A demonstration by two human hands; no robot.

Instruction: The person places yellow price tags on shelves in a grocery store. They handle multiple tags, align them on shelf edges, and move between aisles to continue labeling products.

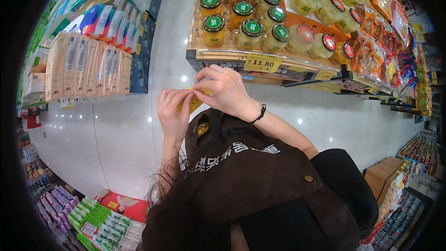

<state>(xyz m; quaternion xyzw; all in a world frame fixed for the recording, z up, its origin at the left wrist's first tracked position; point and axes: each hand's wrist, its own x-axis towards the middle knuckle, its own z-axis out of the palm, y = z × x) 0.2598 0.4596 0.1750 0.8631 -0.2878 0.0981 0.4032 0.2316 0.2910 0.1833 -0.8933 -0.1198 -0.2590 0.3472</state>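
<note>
My left hand (pixel 174 111) and my right hand (pixel 224 90) meet in front of the apron. Between their fingertips they pinch a small yellow piece, apparently a paper label (pixel 195 104), partly hidden behind the fingers. The left hand wears a ring, and a black cord circles the right wrist. Just beyond the right hand is the front edge of a wooden display shelf (pixel 223 55), with a yellow price tag (pixel 263 62) on its rail. Glass jars with green lids (pixel 214 29) stand on that shelf. A brown apron (pixel 251 174) bearing white writing covers my front; something yellow (pixel 203 129) shows at its pocket.
Stacked tissue packs (pixel 76 66) rise at the left on dark blue boxes (pixel 141 66). Round jars with red lids (pixel 322 45) and bagged snacks (pixel 373 52) fill the right of the shelf. Green-and-white packs (pixel 104 223) lie at lower left. The tiled floor (pixel 122 139) is glossy.
</note>
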